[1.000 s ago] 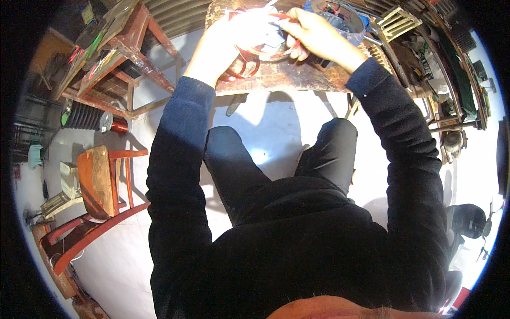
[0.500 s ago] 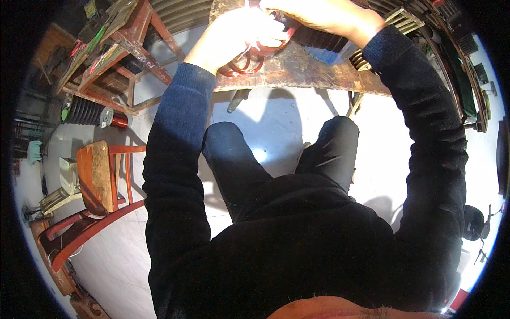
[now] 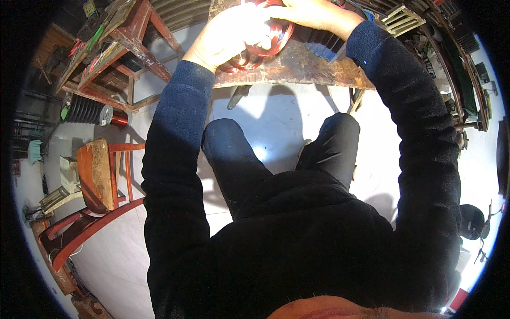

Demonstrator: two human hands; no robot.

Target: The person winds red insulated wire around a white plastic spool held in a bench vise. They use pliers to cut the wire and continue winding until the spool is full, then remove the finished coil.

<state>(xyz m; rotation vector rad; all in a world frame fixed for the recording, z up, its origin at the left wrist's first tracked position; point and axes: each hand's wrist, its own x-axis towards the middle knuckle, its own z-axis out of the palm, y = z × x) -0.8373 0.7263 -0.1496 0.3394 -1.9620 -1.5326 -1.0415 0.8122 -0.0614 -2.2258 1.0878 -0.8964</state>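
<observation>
Over the wooden bench (image 3: 297, 72), at the top of the view, my left hand (image 3: 229, 36) is closed around a coil of red-brown copper wire (image 3: 281, 38). Strong light washes out its fingers. My right hand (image 3: 313, 15) reaches in from the right, fingers pressed against the upper part of the same coil. Further loops of copper wire (image 3: 241, 66) hang or lie just below my left hand, near the bench's front edge. Beside the coil, under my right wrist, is a dark ribbed thing with blue parts (image 3: 322, 45); my arm hides some of it.
A red wooden stand (image 3: 143, 50) with tools on top is at the left. Below it lie a black ribbed roll (image 3: 85, 110) and a spool of copper wire (image 3: 119, 118). A wooden chair (image 3: 98, 175) stands nearer. A slatted frame (image 3: 404, 20) sits at the upper right.
My right hand and forearm have moved left and slightly down. The coil is turned so that more of its loops show. My left hand has shifted slightly and keeps its hold.
</observation>
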